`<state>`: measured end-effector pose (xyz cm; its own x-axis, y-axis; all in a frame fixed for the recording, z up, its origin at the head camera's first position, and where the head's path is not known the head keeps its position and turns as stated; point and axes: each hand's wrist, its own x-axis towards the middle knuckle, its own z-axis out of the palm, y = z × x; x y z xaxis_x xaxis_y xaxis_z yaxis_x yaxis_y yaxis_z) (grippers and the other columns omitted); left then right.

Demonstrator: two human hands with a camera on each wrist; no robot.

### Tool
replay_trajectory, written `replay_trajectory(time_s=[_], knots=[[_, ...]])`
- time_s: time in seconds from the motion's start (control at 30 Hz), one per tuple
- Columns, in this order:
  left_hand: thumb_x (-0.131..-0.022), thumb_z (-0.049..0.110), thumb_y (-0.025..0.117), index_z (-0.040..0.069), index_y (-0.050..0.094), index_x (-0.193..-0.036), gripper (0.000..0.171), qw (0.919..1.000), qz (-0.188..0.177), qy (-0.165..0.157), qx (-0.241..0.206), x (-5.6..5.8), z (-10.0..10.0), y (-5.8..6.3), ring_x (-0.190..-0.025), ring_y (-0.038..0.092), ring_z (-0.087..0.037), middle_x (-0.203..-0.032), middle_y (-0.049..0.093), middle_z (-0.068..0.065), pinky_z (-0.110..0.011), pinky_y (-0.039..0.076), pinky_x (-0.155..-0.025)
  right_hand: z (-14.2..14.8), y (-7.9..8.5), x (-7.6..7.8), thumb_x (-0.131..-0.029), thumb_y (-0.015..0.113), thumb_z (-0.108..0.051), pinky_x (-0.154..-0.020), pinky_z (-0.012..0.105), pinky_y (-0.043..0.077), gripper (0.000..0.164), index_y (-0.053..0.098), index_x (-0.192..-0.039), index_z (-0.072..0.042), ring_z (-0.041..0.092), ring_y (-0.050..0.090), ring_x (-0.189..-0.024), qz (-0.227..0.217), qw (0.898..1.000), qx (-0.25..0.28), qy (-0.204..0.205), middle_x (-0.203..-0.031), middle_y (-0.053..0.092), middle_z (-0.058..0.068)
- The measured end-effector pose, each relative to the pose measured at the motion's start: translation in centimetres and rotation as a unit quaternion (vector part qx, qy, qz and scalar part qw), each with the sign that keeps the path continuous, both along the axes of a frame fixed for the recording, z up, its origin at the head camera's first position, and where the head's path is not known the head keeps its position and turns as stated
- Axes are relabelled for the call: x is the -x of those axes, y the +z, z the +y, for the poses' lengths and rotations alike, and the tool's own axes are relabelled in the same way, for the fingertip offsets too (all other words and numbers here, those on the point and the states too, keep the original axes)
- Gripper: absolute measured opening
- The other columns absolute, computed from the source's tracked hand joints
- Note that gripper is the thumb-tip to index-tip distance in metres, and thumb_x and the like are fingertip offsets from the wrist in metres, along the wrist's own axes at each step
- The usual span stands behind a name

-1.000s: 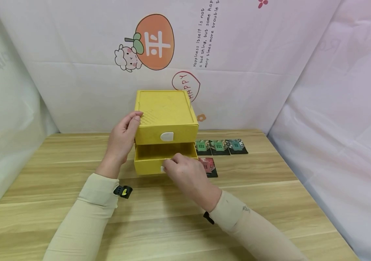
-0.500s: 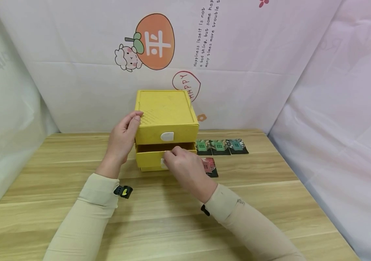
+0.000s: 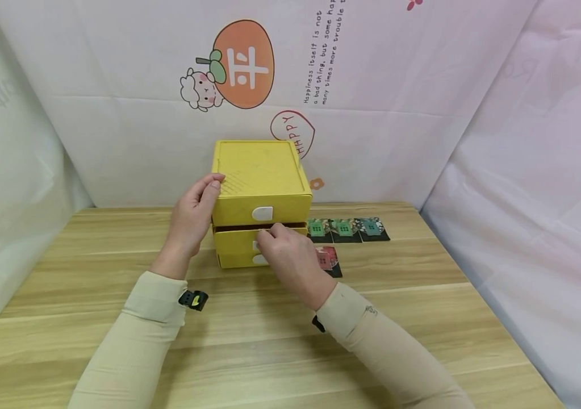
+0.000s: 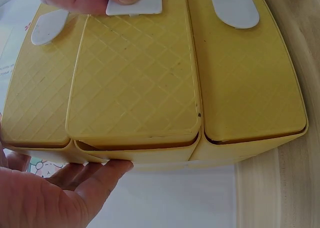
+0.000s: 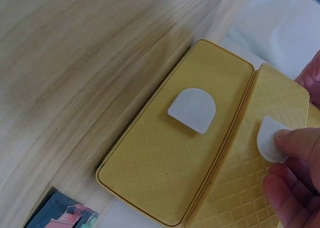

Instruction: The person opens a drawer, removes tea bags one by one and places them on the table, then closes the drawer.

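Note:
A yellow box of stacked drawers (image 3: 256,167) stands on the table, with white half-round handles on its fronts. My left hand (image 3: 191,215) rests against the box's left side near the top corner; the left wrist view shows its fingers (image 4: 102,180) pressing that side, fairly straight. My right hand (image 3: 295,258) pinches the white handle (image 5: 268,138) of the middle drawer (image 4: 132,83) between thumb and fingers. That drawer stands out slightly from the box, a narrow dark gap above its front. The top drawer (image 3: 234,211) and the bottom drawer (image 5: 172,153) are closed.
Right of the box lie several dark cards with small house-like pictures: a green card (image 3: 344,230), a teal card (image 3: 372,228) and a red card (image 3: 327,261) nearer me among them. A printed white cloth (image 3: 372,153) hangs behind the wooden table (image 3: 249,352).
My right hand has pushed the middle drawer back into the box, from well open to almost closed, uncovering the bottom drawer's handle. My left hand has stayed on the box's side.

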<state>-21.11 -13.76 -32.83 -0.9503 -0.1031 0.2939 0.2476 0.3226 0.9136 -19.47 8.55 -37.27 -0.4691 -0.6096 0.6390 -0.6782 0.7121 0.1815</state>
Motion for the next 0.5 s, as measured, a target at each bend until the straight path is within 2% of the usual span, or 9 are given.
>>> replay_trajectory(time_s=[0.23,0.5], knots=[[-0.107,0.06,0.044,0.023,0.058,-0.149,0.058,1.0,-0.003,0.0,0.0,-0.01,-0.02,0.11,-0.147,0.045,-0.023,-0.157,0.052,0.001,-0.051,0.037,-0.119,-0.13,-0.1,0.32,-0.104,0.067,-0.021,-0.051,0.027,0.054,0.013,0.071,-0.097,-0.01,0.013,0.063,-0.065,0.002,1.0,-0.002,-0.011,-0.086,0.068,0.004],[-0.107,0.061,0.044,0.023,0.059,-0.148,0.058,1.0,-0.005,0.003,-0.002,-0.07,0.06,0.12,-0.146,0.045,-0.022,-0.156,0.053,0.001,-0.049,0.038,-0.118,-0.29,-0.19,0.7,-0.102,0.07,-0.022,-0.053,0.028,0.056,0.012,0.071,-0.1,-0.01,0.014,0.064,-0.066,0.002,1.0,-0.005,-0.019,-0.086,0.068,0.005]])
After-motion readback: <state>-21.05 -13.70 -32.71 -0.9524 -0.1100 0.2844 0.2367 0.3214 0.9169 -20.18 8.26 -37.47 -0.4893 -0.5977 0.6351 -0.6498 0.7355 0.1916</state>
